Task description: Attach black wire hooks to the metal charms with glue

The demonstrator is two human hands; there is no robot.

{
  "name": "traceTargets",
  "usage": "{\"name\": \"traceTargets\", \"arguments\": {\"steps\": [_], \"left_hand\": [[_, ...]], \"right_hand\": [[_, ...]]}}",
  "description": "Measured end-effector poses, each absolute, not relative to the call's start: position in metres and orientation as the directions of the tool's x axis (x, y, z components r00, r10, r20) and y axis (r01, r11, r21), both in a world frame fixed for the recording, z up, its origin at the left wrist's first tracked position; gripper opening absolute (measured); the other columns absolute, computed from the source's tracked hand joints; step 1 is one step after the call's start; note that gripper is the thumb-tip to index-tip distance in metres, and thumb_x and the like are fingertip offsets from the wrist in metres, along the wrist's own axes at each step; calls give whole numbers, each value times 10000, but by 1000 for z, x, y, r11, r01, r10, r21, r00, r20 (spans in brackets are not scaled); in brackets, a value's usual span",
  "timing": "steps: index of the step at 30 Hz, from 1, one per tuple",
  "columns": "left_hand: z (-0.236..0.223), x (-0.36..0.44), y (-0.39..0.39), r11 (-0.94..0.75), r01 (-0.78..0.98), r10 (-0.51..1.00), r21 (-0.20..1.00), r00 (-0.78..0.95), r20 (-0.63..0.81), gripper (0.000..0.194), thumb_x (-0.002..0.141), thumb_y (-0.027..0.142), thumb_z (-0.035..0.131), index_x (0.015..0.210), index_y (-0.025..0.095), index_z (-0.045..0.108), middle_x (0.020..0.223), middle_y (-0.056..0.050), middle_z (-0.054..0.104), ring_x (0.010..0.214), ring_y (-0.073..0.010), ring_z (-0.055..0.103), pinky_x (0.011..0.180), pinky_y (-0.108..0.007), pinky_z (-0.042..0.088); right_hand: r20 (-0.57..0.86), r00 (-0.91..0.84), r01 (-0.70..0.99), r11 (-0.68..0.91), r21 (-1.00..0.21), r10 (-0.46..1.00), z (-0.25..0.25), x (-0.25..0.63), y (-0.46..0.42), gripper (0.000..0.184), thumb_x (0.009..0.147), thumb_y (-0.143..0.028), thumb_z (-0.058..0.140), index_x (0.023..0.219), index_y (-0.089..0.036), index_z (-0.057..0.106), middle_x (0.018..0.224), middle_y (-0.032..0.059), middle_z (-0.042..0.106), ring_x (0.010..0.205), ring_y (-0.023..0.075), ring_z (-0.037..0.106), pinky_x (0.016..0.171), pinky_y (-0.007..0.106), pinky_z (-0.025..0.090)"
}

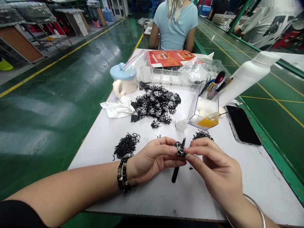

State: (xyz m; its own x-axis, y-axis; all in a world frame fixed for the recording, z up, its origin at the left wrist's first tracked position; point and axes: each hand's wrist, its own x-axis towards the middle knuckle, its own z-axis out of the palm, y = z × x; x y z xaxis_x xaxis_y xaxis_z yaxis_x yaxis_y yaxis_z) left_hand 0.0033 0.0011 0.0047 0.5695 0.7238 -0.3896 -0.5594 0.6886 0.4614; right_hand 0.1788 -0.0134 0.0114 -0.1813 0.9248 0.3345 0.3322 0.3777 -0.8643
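Note:
A small black-and-silver piece [180, 148] is pinched in the fingers of my left hand [154, 158], above the front middle of the white table. From the other side, the thumb and fingertips of my right hand [216, 164] close on the piece's right edge. Beneath both hands lie black tweezers [175, 174], partly covered by the fingers. A heap of similar black-and-silver pieces [156, 103] spreads over the table beyond my hands. Small curved black parts [127, 145] are piled left of my left hand, and another pile [203, 135] sits behind my right hand.
A lidded mug [125, 80] and crumpled tissue [117, 107] stand at the left. On the right are a clear tool holder [204, 112], a large white bottle [249, 76] and a phone [243, 125]. Plastic trays [166, 76] line the back. A person [175, 25] sits beyond.

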Motion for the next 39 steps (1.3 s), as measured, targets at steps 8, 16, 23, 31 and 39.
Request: {"name": "traceTargets", "arguments": {"steps": [8, 16, 23, 31, 39], "left_hand": [[4, 4, 1, 671, -565, 739, 479, 558, -376, 255, 696, 113, 717, 889, 127, 550, 821, -64, 710, 756, -143, 689, 799, -289, 536], [5, 5, 0, 627, -553, 776, 549, 509, -373, 208, 710, 102, 714, 865, 109, 575, 848, -63, 704, 779, -140, 680, 800, -299, 547], [6, 5, 0, 632, -564, 773, 531, 503, -387, 221, 706, 102, 721, 863, 108, 565, 848, -69, 706, 769, -139, 683, 783, -275, 556], [7, 4, -1, 660, -578, 750, 480, 538, -384, 235, 704, 103, 719, 879, 112, 561, 834, -69, 709, 754, -145, 692, 779, -277, 562], [8, 4, -1, 692, -561, 720, 454, 572, -392, 259, 677, 114, 739, 870, 114, 566, 796, -60, 703, 723, -149, 698, 766, -270, 564]], "right_hand": [[452, -213, 423, 499, -757, 866, 10, 180, -16, 149, 833, -135, 596, 925, -237, 655, 852, 31, 583, 777, 140, 546, 641, 277, 444], [392, -225, 422, 452, -786, 892, 11, 180, -15, 106, 857, -148, 575, 884, -224, 644, 820, 20, 589, 776, 133, 540, 646, 284, 420], [560, -265, 486, 610, -626, 785, 10, 181, -16, 171, 825, -68, 591, 944, -181, 642, 839, 35, 594, 780, 136, 532, 637, 307, 398], [645, -350, 484, 720, -497, 680, 12, 182, -15, 241, 787, 27, 562, 987, -92, 624, 855, 80, 576, 804, 151, 525, 668, 338, 410], [682, -387, 499, 763, -411, 621, 15, 182, -12, 217, 764, 44, 570, 945, -60, 630, 822, 86, 573, 777, 145, 529, 671, 336, 402]]}}
